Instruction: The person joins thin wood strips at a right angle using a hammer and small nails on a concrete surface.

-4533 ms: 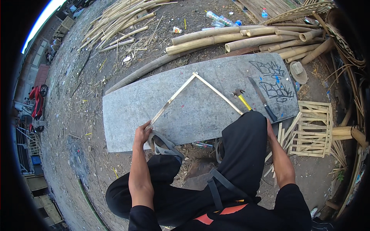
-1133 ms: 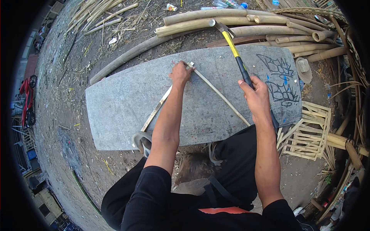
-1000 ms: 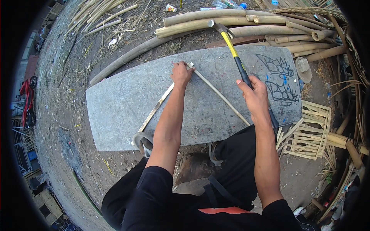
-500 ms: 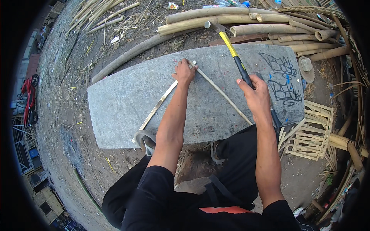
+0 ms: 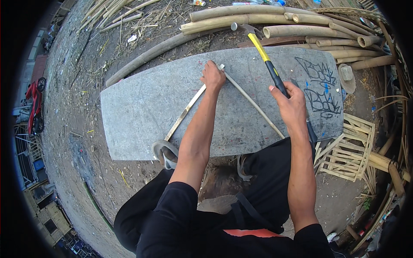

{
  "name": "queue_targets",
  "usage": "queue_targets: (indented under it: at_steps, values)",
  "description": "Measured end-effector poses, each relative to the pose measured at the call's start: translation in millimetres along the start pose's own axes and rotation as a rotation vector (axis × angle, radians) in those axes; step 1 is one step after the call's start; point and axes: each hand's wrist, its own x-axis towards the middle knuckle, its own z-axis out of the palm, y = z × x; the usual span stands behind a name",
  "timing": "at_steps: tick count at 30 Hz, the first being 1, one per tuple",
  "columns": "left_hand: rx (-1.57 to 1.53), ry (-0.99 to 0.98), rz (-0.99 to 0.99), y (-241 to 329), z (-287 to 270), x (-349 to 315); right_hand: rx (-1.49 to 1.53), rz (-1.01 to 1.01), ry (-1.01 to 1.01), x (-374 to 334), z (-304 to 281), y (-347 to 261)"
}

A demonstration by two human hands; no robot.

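Observation:
On a grey slab two thin wooden or bamboo strips meet in an upside-down V, the left strip and the right strip. My left hand is closed over their meeting point at the slab's far side. Its fingertips are partly hidden, and a short strip end pokes out beside them. A claw hammer with a yellow and black handle is gripped in my right hand. Its head is up and away from me, right of the joint and apart from it.
Bamboo poles lie beyond the slab, with thin split strips at the far left. A slatted frame rests on the ground at the right. A sandalled foot is at the slab's near edge, by the left strip.
The whole view has shifted slightly. My left fingers have drawn closer together over the joint. The hammer keeps nearly the same pose in my right hand.

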Motion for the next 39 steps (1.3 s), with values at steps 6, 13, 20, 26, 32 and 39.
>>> queue_targets:
  at_steps: [6,13,20,26,32,39]
  values:
    - [-0.083,0.025,0.095,-8,-3,-8,-0.042,0.003,0.020,-2,-1,-6]
    - [0.079,0.105,0.475,-57,-9,-14,-0.150,-0.035,0.000,1,0,-1]
    - [0.081,0.002,0.532,-63,-16,-12,-0.394,-0.141,-0.088,5,33,26]
    - [0.091,-0.111,0.490,-49,-24,-1,-0.654,-0.136,-0.171,14,45,51]
    - [-0.214,-0.390,0.293,-29,-65,11,-0.535,-0.099,-0.208,17,46,46]
    - [-0.485,-0.606,0.251,30,-135,-24,-0.195,-0.178,-0.199,24,54,57]
